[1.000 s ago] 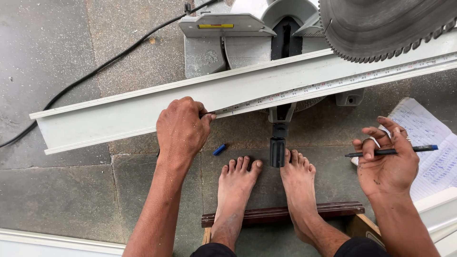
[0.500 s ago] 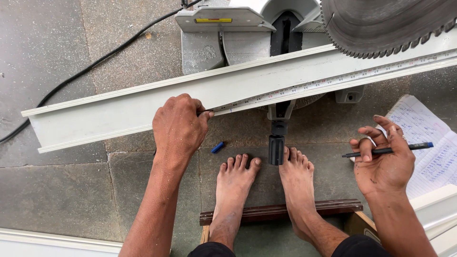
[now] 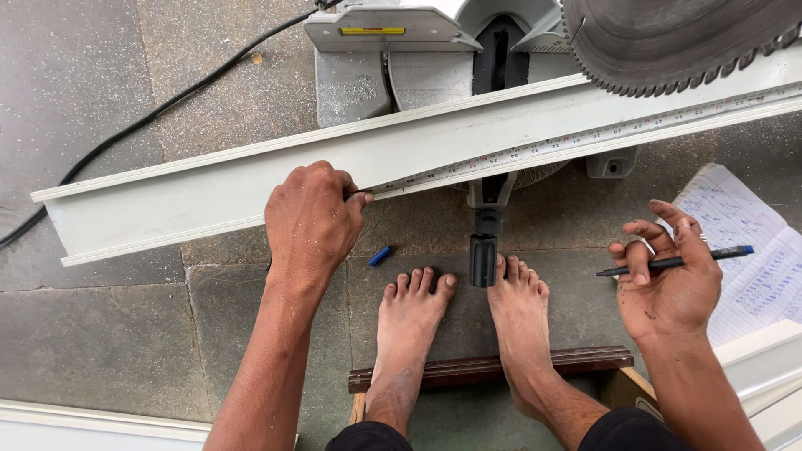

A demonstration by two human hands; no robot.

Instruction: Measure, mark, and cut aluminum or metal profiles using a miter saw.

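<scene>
A long white profile bar (image 3: pixel 209 188) lies across a grey mitre saw (image 3: pixel 393 50), under the toothed saw blade (image 3: pixel 668 42). A measuring tape (image 3: pixel 585 138) runs along the bar's front edge. My left hand (image 3: pixel 311 219) presses the tape's end against the bar, fingers curled over it. My right hand (image 3: pixel 668 280) hovers apart from the bar at the right, holding a blue-capped black pen (image 3: pixel 677 261) between thumb and fingers. My bare feet (image 3: pixel 468 326) rest on the stone floor below the saw's handle (image 3: pixel 483 250).
An open notebook (image 3: pixel 752 250) with handwriting lies on the floor at the right. A small blue pen cap (image 3: pixel 380 255) lies near my left foot. A black cable (image 3: pixel 150 113) crosses the floor at the left. White profiles (image 3: pixel 100 422) lie along the bottom edges.
The bar and my left hand have shifted slightly left along the saw. My right hand with the pen has stayed nearly in place.
</scene>
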